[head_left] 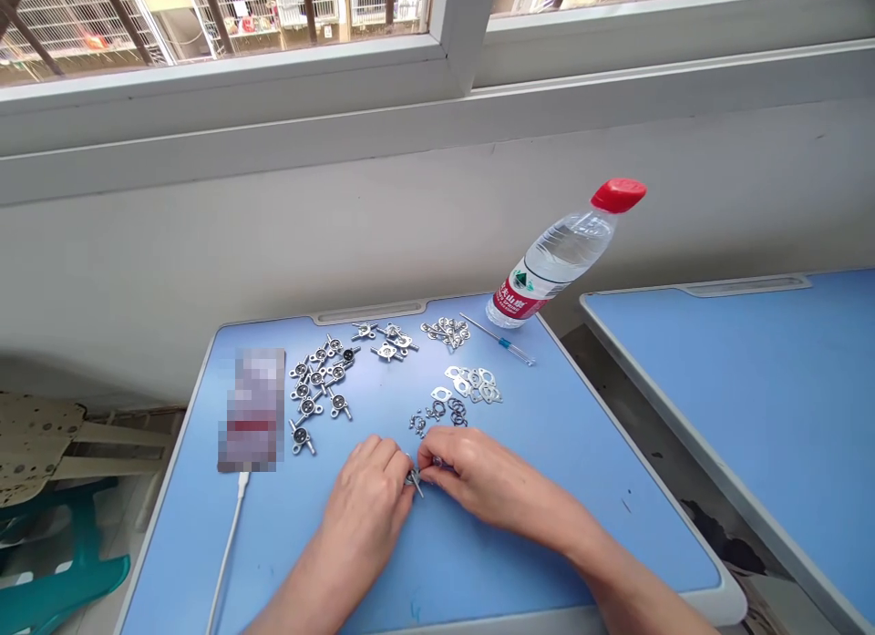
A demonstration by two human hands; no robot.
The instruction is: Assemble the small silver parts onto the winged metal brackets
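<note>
Nongfu Spring bottle (555, 257) (red Chinese label (519, 298)) near stamped metal parts (446, 332)

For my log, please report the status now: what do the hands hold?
Left hand, right hand: both pinching small metal fitting. Black O-rings, metal gaskets just beyond, apart from hands.

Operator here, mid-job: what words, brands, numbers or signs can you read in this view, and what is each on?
"山泉" on the red label of the water bottle, its other characters unclear; the pixelated device is too blurred to read; the small metal parts show no legible markings.
</note>
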